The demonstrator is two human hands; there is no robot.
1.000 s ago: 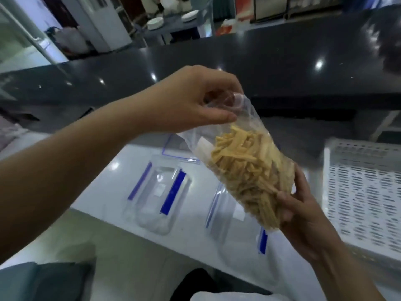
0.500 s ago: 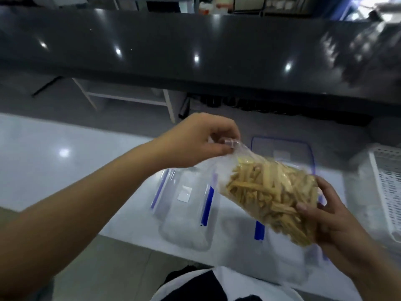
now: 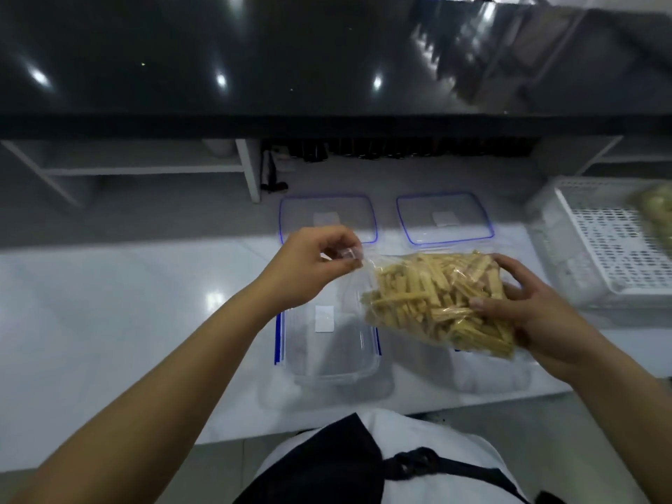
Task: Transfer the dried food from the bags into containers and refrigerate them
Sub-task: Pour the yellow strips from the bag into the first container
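Bag (image 3: 436,303) now lower (over containers (image 3: 329,343))

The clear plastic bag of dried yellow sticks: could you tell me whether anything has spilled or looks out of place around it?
Nothing stands out. The clear plastic bag of dried yellow sticks is held in both hands above the empty clear containers, and no sticks lie on the white counter.

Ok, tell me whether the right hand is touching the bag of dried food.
Touching. The head view shows the right hand with fingers curled over the bag of dried food, thumb pressed on its side.
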